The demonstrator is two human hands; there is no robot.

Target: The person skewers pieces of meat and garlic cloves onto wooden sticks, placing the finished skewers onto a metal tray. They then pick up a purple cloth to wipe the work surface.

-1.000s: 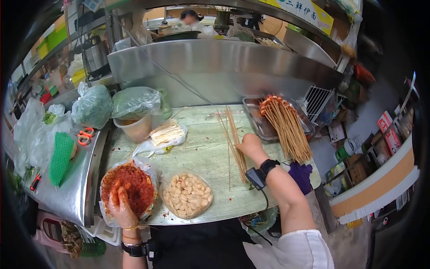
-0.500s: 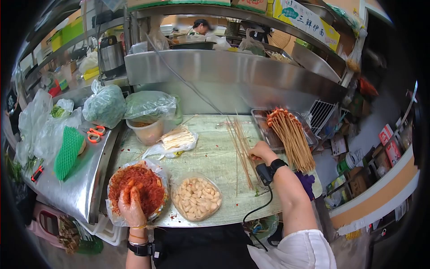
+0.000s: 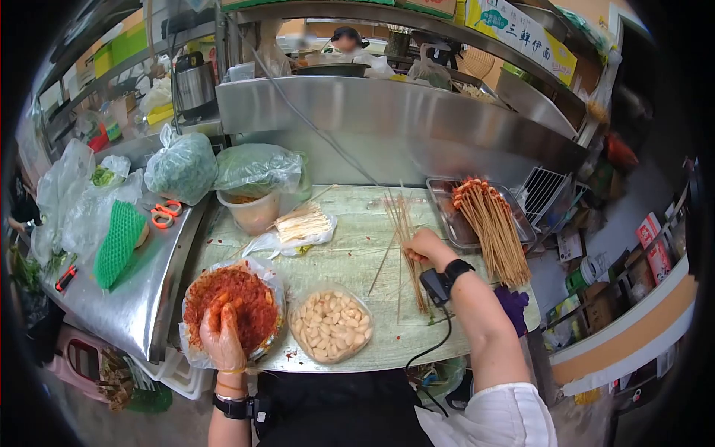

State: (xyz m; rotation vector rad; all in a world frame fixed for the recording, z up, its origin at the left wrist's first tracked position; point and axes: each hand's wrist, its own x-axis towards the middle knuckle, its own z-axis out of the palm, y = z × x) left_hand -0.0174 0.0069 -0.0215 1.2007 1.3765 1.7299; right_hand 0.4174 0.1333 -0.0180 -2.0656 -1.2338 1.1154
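Observation:
My left hand [image 3: 222, 335] dips into a plastic-lined bowl of red chili paste [image 3: 252, 295], its smeared fingers bunched together. Whatever may be between those fingers is hidden. To the right of the bowl stands a clear tub of peeled garlic cloves [image 3: 330, 325]. Over loose bamboo skewers [image 3: 410, 279] on the board, my right hand [image 3: 425, 247] is closed, pinching at the skewers. One skewer lies slanted apart from the others, left of this hand. Further right, a metal tray [image 3: 463, 232] carries a thick bundle of skewers with red-and-white pieces [image 3: 488, 216] on their tips.
Enoki mushrooms [image 3: 302, 226] lie on plastic behind the garlic. Beside them are a white tub [image 3: 249, 212] and filled bags [image 3: 181, 167]. Orange scissors [image 3: 165, 214] and a green foam net [image 3: 119, 244] rest on the steel counter. A black cable [image 3: 430, 349] hangs from my right wrist.
My right hand has shifted slightly among the skewers, and one skewer now slants out to the left. My left hand stays in the paste. The whole view has shifted a little.

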